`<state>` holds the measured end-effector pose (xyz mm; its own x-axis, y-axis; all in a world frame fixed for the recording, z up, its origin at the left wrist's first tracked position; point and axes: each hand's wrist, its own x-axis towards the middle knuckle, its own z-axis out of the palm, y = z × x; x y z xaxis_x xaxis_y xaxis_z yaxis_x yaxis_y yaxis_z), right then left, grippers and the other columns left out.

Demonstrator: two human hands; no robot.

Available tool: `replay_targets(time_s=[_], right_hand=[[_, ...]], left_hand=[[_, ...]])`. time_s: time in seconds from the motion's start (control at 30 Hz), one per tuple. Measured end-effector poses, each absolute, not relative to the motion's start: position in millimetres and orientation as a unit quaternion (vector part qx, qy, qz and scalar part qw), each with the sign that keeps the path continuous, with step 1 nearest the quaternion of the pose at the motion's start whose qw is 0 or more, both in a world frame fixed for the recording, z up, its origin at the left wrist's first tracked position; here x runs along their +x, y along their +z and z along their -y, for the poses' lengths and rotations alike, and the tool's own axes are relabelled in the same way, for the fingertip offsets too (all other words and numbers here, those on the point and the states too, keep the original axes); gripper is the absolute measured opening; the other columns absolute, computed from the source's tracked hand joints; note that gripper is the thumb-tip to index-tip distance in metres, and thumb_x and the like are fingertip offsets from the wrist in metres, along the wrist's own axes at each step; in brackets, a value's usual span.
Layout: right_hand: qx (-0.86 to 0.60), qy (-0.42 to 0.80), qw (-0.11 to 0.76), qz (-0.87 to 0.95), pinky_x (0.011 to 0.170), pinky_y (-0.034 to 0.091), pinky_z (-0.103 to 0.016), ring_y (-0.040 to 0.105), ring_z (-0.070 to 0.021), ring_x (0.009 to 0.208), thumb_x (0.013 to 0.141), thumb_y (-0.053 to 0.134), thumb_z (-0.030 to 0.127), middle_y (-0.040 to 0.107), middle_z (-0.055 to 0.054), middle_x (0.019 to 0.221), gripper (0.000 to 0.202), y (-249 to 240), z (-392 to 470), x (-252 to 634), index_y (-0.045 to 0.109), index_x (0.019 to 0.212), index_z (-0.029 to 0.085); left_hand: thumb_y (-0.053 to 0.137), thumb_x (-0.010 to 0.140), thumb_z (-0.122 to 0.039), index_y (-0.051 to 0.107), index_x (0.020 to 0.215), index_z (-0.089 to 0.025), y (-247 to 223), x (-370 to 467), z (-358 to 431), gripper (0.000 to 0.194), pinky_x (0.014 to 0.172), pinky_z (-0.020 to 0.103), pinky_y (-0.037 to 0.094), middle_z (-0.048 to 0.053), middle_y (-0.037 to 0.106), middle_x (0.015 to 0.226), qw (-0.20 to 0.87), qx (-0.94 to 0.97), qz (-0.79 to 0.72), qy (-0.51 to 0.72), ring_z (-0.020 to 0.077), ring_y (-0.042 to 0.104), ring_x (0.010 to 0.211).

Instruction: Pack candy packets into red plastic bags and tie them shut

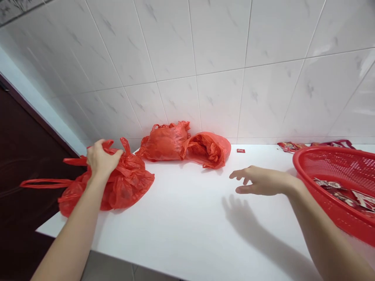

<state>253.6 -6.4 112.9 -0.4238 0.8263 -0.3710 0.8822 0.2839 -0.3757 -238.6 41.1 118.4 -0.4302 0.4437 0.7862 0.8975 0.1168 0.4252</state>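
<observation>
On the left end of the white table, my left hand [101, 158] grips the top of a filled red plastic bag [125, 187], its fingers curled into the gathered film. Loose handles of the bags there stick out to the left and upward. My right hand [259, 180] hovers over the table with fingers apart and nothing in them, casting a shadow below. It is nearest to the red plastic basket [331, 212] at the right. Printed packets [348, 197] lie inside that basket.
Against the tiled wall [219, 105] sit a closed red bag [168, 142] and a red bag with its mouth showing [209, 150]. A small red packet [240, 150] lies beside them. More red packaging [291, 146] is behind the basket. The white table [175, 226] ends at its front edge.
</observation>
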Motion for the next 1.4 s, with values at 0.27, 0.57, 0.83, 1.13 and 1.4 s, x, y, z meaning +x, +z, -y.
replay_targets(time_s=[0.27,0.57,0.83,1.13,1.4], right_hand=[[0.493,-0.119,0.263,-0.821,0.081,0.053,-0.036,0.072,-0.0340,0.104,0.073,0.081,0.025,0.074,-0.017,0.111,0.042,85,13,177,0.073,0.112,0.012],[0.447,-0.089,0.279,-0.845,0.072,0.057,-0.040,0.076,-0.0343,0.086,0.057,0.095,0.033,0.077,-0.016,0.094,0.043,57,13,157,0.076,0.091,0.015],[0.432,-0.090,0.262,-0.858,0.070,0.057,-0.040,0.075,-0.0331,0.081,0.053,0.096,0.035,0.077,-0.013,0.088,0.040,44,8,155,0.075,0.082,0.016],[0.453,-0.120,0.229,-0.853,0.073,0.055,-0.038,0.076,-0.0337,0.085,0.060,0.091,0.030,0.077,-0.012,0.087,0.027,62,10,165,0.072,0.075,0.017],[0.526,-0.232,-0.094,-0.813,0.080,0.052,-0.042,0.069,-0.0311,0.095,0.087,0.063,0.057,0.072,-0.014,0.108,0.055,80,-20,217,0.062,0.125,0.018]], left_hand=[[0.050,0.086,-0.023,0.072,0.102,-0.020,106,-85,-77,0.027,0.105,0.038,0.049,0.007,0.071,0.116,0.109,-0.771,0.534,-0.329,0.0230,0.066,0.111],[0.054,0.083,-0.010,0.057,0.137,-0.011,63,-6,-129,0.054,0.097,0.043,0.052,0.023,0.059,0.138,0.032,-0.771,0.630,-0.084,0.0355,0.065,0.118],[0.053,0.086,-0.016,0.074,0.097,-0.015,68,-17,-126,0.023,0.092,0.036,0.051,0.015,0.068,0.115,0.012,-0.766,0.635,-0.096,0.0293,0.067,0.108],[0.060,0.075,-0.014,0.071,0.084,-0.017,64,-17,-122,0.014,0.092,0.042,0.050,0.013,0.074,0.095,-0.063,-0.721,0.659,-0.206,0.0323,0.068,0.101],[0.044,0.080,-0.038,0.056,0.067,-0.019,94,-43,-67,0.025,0.070,0.030,0.052,0.004,0.064,0.073,-0.248,-0.670,0.573,-0.401,0.0185,0.063,0.071]])
